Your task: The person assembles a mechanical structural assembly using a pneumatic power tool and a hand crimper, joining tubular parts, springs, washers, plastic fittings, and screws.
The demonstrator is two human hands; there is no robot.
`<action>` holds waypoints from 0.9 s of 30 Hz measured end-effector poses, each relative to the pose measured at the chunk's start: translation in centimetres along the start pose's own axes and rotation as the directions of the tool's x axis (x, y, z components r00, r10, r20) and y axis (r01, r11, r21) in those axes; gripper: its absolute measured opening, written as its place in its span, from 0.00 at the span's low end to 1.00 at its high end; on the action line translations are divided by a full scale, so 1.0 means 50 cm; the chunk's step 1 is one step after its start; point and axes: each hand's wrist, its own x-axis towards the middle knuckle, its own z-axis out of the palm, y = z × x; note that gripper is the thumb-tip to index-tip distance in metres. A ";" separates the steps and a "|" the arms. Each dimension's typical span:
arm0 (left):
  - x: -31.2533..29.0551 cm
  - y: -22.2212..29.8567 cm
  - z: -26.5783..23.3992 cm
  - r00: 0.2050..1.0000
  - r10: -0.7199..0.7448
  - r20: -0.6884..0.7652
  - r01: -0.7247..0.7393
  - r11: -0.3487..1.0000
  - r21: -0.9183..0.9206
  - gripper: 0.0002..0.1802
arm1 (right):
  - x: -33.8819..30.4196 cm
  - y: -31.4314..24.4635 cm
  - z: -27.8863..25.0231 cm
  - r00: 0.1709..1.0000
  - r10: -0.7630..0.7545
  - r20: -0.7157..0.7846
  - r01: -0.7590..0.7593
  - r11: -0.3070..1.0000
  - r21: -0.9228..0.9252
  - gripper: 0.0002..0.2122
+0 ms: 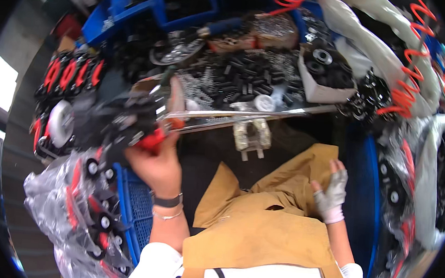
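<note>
Gripping a black-and-red inline skate (124, 123) by its red part, the bare left hand (159, 160) lifts it over the blue plastic crate (134, 205) | right hand (331, 192), in a white fingerless glove, lies loosely curled and holding nothing on the tan apron (257, 225) | workbench (266, 111) littered with black bushings and springs ahead.

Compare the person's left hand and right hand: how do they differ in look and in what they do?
The left hand is bare, with bands at its wrist; the right hand wears a pale fingerless glove. The left hand is raised to the bench edge, gripping a red and black skate part; the right hand holds nothing and rests on the tan apron.
</note>
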 end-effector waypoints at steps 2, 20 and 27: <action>-0.015 0.004 -0.002 0.999 -0.032 -0.042 0.026 0.990 -0.138 0.24 | -0.051 -0.011 0.002 0.973 -0.184 0.138 0.198 0.976 -0.093 0.39; -0.015 0.040 -0.015 0.972 -0.202 0.123 0.236 0.786 -0.572 0.15 | -0.234 0.090 -0.082 0.427 0.021 0.904 -0.550 0.800 0.241 0.25; 0.035 0.048 -0.014 0.954 -0.231 0.191 0.300 0.766 -0.568 0.14 | -0.071 0.074 -0.182 0.907 0.261 0.330 -0.304 0.949 0.087 0.11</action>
